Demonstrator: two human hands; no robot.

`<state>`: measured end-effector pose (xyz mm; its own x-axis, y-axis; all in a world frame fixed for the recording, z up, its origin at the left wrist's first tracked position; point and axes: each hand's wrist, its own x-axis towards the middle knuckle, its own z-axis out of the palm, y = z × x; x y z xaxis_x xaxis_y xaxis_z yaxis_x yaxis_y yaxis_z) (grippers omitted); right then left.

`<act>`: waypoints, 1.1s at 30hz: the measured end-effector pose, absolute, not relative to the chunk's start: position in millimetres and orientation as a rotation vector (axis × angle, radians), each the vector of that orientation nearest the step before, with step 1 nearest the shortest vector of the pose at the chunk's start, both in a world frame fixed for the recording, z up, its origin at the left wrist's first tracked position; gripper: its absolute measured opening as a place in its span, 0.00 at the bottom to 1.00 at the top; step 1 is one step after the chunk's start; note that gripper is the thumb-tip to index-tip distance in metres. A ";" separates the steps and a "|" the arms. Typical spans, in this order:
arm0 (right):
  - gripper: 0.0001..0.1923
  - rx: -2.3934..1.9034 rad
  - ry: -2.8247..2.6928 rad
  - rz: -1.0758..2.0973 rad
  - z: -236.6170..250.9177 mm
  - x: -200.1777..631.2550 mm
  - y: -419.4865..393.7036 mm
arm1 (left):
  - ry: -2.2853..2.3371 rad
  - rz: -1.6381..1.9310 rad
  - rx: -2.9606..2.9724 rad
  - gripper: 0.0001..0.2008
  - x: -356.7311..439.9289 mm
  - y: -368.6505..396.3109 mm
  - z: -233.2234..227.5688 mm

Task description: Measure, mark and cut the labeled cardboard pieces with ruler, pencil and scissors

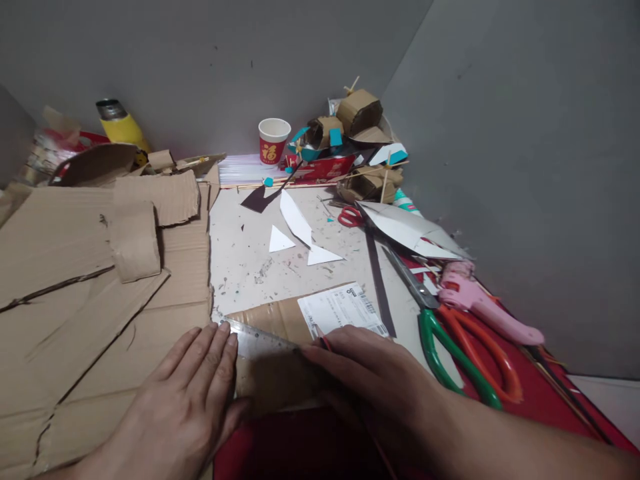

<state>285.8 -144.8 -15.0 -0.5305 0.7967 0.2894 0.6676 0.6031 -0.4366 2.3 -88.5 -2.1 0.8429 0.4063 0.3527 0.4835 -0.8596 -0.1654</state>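
Here the left hand (pixel 193 393) is lying flat, fingers together, pressing a clear ruler (pixel 260 341) onto the cardboard piece (pixel 273 363); the right hand (pixel 370 373), just right of the ruler, is gripping a red-tipped pen (pixel 324 341). No drawn line is visible yet.

My counter (pixel 240 267) is white, speckled and stained. Plain grey walls (pixel 525 167) meet in a corner behind it. Light is dim, brightest at that corner.
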 end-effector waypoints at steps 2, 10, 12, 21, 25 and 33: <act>0.21 -1.173 -2.363 0.394 -16.7 285.7 -144.2 | -0.682 -0.449 -2.757 0.20 2.5 -88.6 -1.2; 0.22 -1.177 -2.366 0.388 -17.5 287.4 -144.4 | -0.698 -0.418 -2.755 0.20 2.5 -89.7 0.7; 0.22 -1.189 -2.377 0.401 -16.3 287.9 -144.6 | -0.740 -0.431 -2.740 0.19 3.1 -91.3 -0.7; 0.25 -1.159 -2.414 0.427 -16.7 289.2 -144.9 | -0.715 -0.422 -2.741 0.19 4.7 -90.6 2.4; 0.25 -1.127 -2.423 0.434 -20.8 288.5 -143.1 | -0.678 -0.401 -2.762 0.20 3.6 -89.0 1.9; 0.29 -1.242 -2.450 0.603 6.5 295.1 -143.6 | -0.766 -0.419 -2.752 0.20 4.4 -92.0 -2.3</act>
